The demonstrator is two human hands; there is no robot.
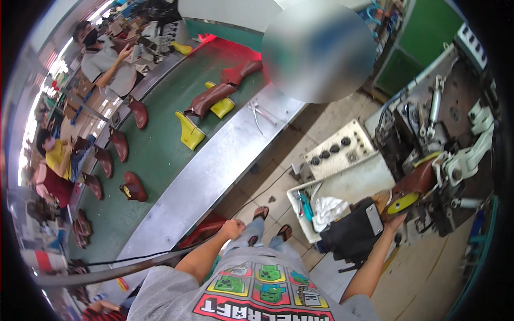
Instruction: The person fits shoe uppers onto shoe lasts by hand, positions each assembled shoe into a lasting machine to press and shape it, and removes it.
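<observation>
Brown leather boot on a yellow plastic last (409, 190) sat clamped in the grey metal lasting machine (450, 155) at my right, and my right hand (397, 220) pressed up against the yellow sole end; I could not tell how far its fingers were curled. My left hand (233, 229) hung curled shut at my side, holding nothing I could see, near the edge of the long steel-rimmed green conveyor belt (214, 160), where a tall brown boot on yellow lasts (217, 96) lay.

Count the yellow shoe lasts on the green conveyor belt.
3 on the green conveyor belt: nearest yellow last, second last under the tall brown boot, far last near the belt's far end. Others may be hidden inside shoes.
</observation>
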